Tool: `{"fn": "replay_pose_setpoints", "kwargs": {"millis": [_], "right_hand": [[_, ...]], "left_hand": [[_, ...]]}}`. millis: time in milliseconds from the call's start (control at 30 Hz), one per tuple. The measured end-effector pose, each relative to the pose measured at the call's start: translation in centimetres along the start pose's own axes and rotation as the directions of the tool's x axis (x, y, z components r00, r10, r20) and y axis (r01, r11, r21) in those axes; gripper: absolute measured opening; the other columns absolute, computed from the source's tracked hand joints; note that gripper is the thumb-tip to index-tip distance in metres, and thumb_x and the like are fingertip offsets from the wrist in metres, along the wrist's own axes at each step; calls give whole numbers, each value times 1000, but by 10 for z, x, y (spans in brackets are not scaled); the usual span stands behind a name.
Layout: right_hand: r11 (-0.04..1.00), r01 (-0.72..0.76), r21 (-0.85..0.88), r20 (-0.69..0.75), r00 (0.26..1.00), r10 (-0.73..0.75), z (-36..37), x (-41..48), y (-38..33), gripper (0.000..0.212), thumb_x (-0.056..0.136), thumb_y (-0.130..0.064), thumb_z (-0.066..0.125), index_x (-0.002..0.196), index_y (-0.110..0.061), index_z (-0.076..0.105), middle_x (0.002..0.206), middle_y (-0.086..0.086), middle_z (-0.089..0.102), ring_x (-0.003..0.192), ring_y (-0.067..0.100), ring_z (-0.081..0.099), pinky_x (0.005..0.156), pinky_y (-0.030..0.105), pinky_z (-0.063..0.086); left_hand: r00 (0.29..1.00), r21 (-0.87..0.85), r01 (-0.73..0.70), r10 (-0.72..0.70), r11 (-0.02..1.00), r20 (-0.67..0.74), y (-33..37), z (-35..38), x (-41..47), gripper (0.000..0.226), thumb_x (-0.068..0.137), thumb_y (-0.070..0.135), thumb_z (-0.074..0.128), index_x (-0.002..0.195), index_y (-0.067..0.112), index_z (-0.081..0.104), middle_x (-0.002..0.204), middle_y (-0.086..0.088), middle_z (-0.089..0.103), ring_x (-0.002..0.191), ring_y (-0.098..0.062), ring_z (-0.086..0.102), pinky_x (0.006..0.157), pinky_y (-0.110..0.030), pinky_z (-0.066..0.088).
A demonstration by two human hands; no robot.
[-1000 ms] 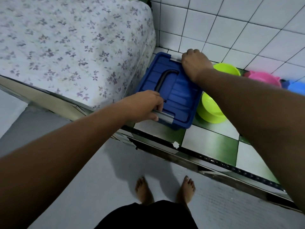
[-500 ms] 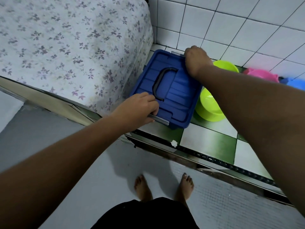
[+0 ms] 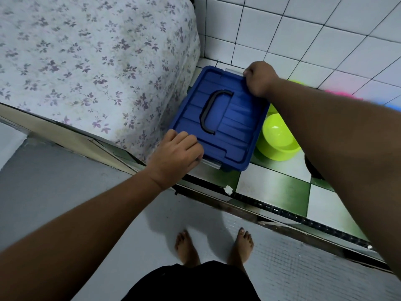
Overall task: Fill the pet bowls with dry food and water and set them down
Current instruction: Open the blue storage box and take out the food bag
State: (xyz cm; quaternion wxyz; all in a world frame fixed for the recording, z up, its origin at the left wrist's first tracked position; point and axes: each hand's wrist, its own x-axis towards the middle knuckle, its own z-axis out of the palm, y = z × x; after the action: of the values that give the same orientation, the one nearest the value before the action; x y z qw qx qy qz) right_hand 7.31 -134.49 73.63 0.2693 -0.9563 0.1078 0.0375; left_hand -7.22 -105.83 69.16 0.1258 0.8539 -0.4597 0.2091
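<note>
At the near end of the blue box (image 3: pixel 217 118), my left hand (image 3: pixel 175 153) curled its fingers over the near latch (image 3: pixel 211 163), my right hand (image 3: pixel 259 78) gripped the far latch (image 3: pixel 234 71), and the green bowl (image 3: pixel 280 137) stood just beside the box's right edge.

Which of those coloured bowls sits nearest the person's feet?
The lime-green bowl beside the blue box; the second green bowl, pink bowl and blue bowl sit farther back along the wall.
</note>
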Motion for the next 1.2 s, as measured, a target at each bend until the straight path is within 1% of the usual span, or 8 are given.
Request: {"fn": "replay_pose_setpoints", "kwargs": {"millis": [100,300,467,633,800,867,933,1200], "right_hand": [[998,-38,41,-1,999,38,3,2,1,35,104,-24,45,116,3,64,122,21,63,116,34,57,82,25,37],[994,-107,34,78,991,104,5,8,-4,35,103,-19,42,124,0,62,125,23,62,119,39,57,93,35,45],[995,-94,-25,120,988,97,8,9,-2,56,104,-49,39,102,3,58,98,19,56,90,31,52,78,31,37],[991,-130,-18,82,988,131,13,15,1,59,101,-55,40,96,0,57,93,17,54,89,33,53,77,34,38],[985,-171,-37,43,984,172,15,12,2,67,101,-60,32,102,1,60,97,19,57,95,36,55,82,36,40],[983,-157,-92,65,984,163,17,12,-2,69,102,-59,26,119,0,59,109,23,60,104,39,57,82,37,40],[980,-159,-121,77,983,169,19,14,-6,67,103,-56,26,128,-2,56,121,23,60,112,41,56,83,38,39],[977,-195,-87,97,974,203,13,19,-8,67,105,-49,30,135,9,47,139,28,50,128,42,48,103,39,40]], "left_hand": [[1000,6,7,-7,1000,-19,0,3,-2,13,92,9,64,79,13,63,77,-6,56,68,-27,52,67,-39,41],[1000,-9,5,-5,1000,-15,0,6,-4,13,91,9,62,80,14,61,77,-5,54,69,-27,51,67,-40,43],[999,0,11,-11,1000,-40,2,7,-3,15,89,6,64,77,14,60,76,-6,54,68,-27,51,66,-41,45],[998,35,2,0,999,-66,1,9,-4,15,91,7,63,77,13,59,75,-6,53,68,-27,51,67,-39,43],[995,64,2,5,998,-97,6,14,0,20,85,5,63,83,16,46,75,-6,50,68,-27,47,67,-39,39],[996,59,8,-3,998,-93,2,15,-1,24,83,5,63,85,17,41,75,-7,49,68,-27,46,66,-39,37],[997,55,-5,9,998,-80,-2,15,-2,23,83,8,62,86,17,41,76,-7,49,69,-26,45,66,-39,37],[1000,21,7,-7,1000,11,-3,10,-7,31,82,29,73,94,20,46,84,-4,53,78,-24,45,74,-37,37]]}}
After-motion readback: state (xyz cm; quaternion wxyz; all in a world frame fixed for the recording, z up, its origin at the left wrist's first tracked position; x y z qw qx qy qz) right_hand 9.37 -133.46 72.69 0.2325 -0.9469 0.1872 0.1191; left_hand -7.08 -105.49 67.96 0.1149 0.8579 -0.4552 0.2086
